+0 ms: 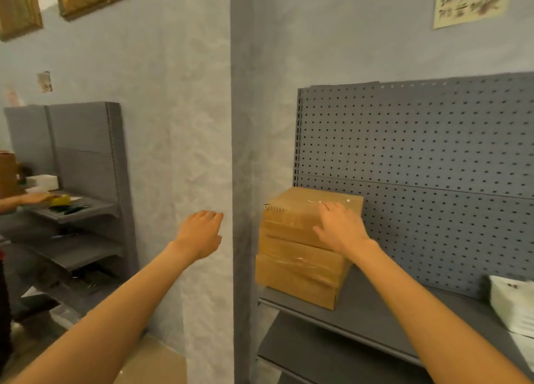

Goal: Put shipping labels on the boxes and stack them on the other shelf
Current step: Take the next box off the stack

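Brown cardboard boxes sit stacked at the grey metal shelf's left edge — right hand rests flat on top, left hand loose, holding nothing.

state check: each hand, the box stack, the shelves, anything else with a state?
left hand: open, in mid-air, holds nothing
right hand: open, fingers resting on the top box
top box: closed, on the stack
lower boxes: closed, taped, stacked
right shelf: carries the stack and white packets
left shelf: holds small items, too blurred to tell
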Motion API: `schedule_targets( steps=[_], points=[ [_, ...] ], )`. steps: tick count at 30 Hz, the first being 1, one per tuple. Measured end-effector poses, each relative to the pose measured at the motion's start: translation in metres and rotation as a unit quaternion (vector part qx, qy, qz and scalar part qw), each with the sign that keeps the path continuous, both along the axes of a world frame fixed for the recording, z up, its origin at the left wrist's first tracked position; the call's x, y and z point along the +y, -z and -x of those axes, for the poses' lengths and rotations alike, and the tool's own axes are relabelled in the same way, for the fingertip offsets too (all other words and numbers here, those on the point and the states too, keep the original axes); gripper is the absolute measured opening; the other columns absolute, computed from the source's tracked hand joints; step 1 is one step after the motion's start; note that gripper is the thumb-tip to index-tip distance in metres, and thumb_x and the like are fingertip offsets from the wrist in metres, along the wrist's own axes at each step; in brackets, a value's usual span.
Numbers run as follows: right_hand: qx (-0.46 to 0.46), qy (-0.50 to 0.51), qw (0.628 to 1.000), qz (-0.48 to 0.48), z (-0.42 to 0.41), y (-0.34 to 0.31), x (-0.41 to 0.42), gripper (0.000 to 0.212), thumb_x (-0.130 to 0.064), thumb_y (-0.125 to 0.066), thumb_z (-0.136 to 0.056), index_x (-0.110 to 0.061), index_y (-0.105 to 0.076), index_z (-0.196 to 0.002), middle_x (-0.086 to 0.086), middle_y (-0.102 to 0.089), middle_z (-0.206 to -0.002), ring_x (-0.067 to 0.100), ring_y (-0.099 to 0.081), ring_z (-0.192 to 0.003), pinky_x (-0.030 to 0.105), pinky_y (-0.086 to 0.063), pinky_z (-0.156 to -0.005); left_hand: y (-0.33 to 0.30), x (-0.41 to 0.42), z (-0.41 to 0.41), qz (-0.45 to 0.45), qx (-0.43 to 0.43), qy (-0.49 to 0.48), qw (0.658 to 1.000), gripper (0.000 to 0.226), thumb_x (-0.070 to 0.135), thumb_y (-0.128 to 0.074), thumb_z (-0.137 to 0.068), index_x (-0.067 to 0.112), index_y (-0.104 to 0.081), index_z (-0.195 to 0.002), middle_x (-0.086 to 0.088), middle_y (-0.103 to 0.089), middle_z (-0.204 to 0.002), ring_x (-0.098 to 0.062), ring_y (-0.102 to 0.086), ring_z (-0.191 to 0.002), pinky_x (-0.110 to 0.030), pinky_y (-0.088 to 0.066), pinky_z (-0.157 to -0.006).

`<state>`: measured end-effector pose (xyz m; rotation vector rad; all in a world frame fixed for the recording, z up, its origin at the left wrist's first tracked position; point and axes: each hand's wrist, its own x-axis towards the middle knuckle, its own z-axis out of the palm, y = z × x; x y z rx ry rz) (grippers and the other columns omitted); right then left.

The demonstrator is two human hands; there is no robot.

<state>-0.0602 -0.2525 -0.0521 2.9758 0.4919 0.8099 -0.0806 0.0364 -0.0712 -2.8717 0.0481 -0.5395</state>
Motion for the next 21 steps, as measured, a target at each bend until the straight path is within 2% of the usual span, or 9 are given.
schedule_targets(
  steps=[3,7,11,13,16,19,21],
  points=[
    [-0.001,0.058,0.998,0.009,-0.008,-0.008,-0.021,0.038,-0.032,-0.048,-0.095,-0.010,-0.047,-0.126,0.006,-0.052,-0.131,0.024,-0.049,-0.118,0.033,-0.043,-0.091,-0.009,-0.013,-0.035,0.004,-0.013,0.041,0.999,0.049,0.031,-0.046,-0.095,0.012,-0.037,-0.139,-0.007,-0.044,-0.142,-0.026,-0.040,-0.131,-0.036,-0.036,-0.105],
    [-0.009,0.104,0.994,0.003,-0.026,-0.014,-0.046,0.045,-0.036,-0.046,-0.097,-0.010,-0.043,-0.134,0.006,-0.047,-0.139,0.025,-0.043,-0.127,0.035,-0.042,-0.096,-0.017,-0.029,-0.073,0.011,-0.028,0.075,0.997,0.048,0.031,-0.043,-0.096,0.010,-0.037,-0.139,-0.009,-0.045,-0.140,-0.028,-0.042,-0.129,-0.036,-0.036,-0.104],
    [0.025,0.115,0.987,-0.106,-0.040,-0.015,-0.064,0.055,-0.042,-0.046,-0.097,-0.012,-0.037,-0.142,0.007,-0.044,-0.144,0.026,-0.041,-0.130,0.040,-0.044,-0.095,-0.026,-0.042,-0.103,0.067,-0.016,0.100,0.993,0.046,0.031,-0.046,-0.095,0.009,-0.040,-0.135,-0.012,-0.049,-0.135,-0.030,-0.046,-0.122,-0.039,-0.042,-0.096],
    [0.058,0.115,0.976,-0.178,-0.046,-0.013,-0.070,0.058,-0.044,-0.047,-0.096,-0.012,-0.036,-0.143,0.009,-0.044,-0.144,0.028,-0.043,-0.129,0.042,-0.046,-0.096,-0.032,-0.047,-0.118,0.116,-0.006,0.105,0.988,0.046,0.034,-0.049,-0.094,0.010,-0.043,-0.133,-0.012,-0.050,-0.133,-0.031,-0.048,-0.120,-0.042,-0.045,-0.094],
    [0.089,0.108,0.953,-0.270,-0.056,-0.008,-0.073,0.061,-0.046,-0.050,-0.094,-0.012,-0.038,-0.143,0.011,-0.048,-0.140,0.029,-0.049,-0.125,0.043,-0.047,-0.096,-0.037,-0.057,-0.134,0.211,-0.008,0.118,0.970,0.055,0.037,-0.048,-0.095,0.008,-0.038,-0.141,-0.013,-0.046,-0.141,-0.031,-0.045,-0.127,-0.041,-0.041,-0.100],
    [0.115,0.102,0.921,-0.358,-0.063,-0.007,-0.069,0.062,-0.045,-0.049,-0.095,-0.007,-0.039,-0.142,0.013,-0.051,-0.137,0.028,-0.048,-0.125,0.038,-0.042,-0.097,-0.033,-0.065,-0.151,0.349,0.037,0.112,0.930,0.059,0.044,-0.045,-0.096,0.006,-0.039,-0.141,-0.014,-0.045,-0.143,-0.031,-0.044,-0.129,-0.039,-0.037,-0.103],
    [0.133,0.103,0.890,-0.425,-0.069,-0.005,-0.065,0.060,-0.046,-0.048,-0.095,-0.004,-0.043,-0.138,0.011,-0.048,-0.139,0.028,-0.045,-0.128,0.037,-0.039,-0.100,-0.030,-0.070,-0.160,0.410,0.071,0.104,0.903,0.061,0.047,-0.042,-0.096,0.004,-0.042,-0.139,-0.015,-0.046,-0.142,-0.031,-0.045,-0.128,-0.038,-0.036,-0.103]
  ],
)
